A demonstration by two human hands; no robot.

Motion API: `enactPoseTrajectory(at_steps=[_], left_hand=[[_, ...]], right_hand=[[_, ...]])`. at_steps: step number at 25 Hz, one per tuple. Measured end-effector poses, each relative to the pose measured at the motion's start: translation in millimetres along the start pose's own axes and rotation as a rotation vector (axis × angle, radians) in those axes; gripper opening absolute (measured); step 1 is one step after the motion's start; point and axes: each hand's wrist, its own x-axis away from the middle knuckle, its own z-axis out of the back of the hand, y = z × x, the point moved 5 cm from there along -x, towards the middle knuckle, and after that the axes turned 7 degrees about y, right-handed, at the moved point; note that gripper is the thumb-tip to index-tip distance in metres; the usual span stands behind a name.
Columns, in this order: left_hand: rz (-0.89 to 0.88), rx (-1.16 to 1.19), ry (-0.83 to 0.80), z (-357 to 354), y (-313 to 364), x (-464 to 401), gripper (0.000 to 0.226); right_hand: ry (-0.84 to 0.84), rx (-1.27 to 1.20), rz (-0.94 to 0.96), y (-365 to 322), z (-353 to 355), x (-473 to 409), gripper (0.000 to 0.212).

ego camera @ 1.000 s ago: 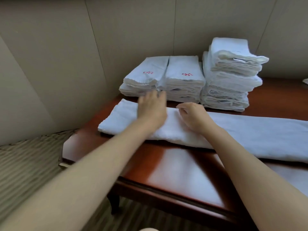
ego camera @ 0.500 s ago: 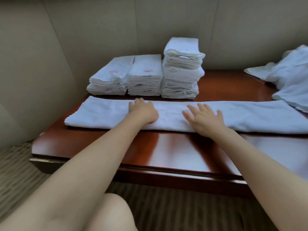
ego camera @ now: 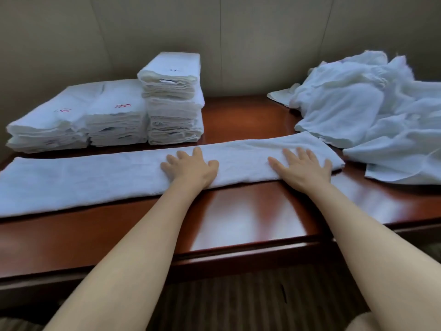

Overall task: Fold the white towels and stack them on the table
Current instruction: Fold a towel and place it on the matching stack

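Observation:
A white towel (ego camera: 100,180), folded into a long narrow strip, lies across the red-brown wooden table (ego camera: 238,223). My left hand (ego camera: 191,168) rests flat on the strip near its middle, fingers slightly curled. My right hand (ego camera: 301,169) lies flat with spread fingers near the strip's right end. Neither hand grips anything. Behind the strip at the left stand three stacks of folded white towels: a tall one (ego camera: 173,99) and two lower ones (ego camera: 117,115) (ego camera: 50,125) with red marks on top.
A loose heap of unfolded white towels (ego camera: 372,111) covers the table's right back corner. Beige padded wall panels (ego camera: 214,39) close off the back. The table's front edge (ego camera: 238,253) runs across below my forearms, with striped carpet (ego camera: 238,304) beneath.
My right hand has slid rightwards along the strip towards its end and flattened. My left hand has stayed near the middle. The view has swung right, bringing in the unfolded heap.

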Motion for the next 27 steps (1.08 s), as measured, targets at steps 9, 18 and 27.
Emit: enactPoseTrajectory(at_steps=[9,18,27], left_hand=[[-0.042,-0.020,-0.082,-10,3,-3,0.066],[-0.130,0.024,-0.033,-10,0,-2,0.064],[-0.106,0.145,-0.053,-3,-8,-6,0.058]], right_hand=[[0.168,0.012,0.170,-43,20,-6,0.055],[-0.022,-0.059,0.022,-45,-12,-49,0.063],[-0.017,-0.080,0.228,-135,-4,-3,0.046]])
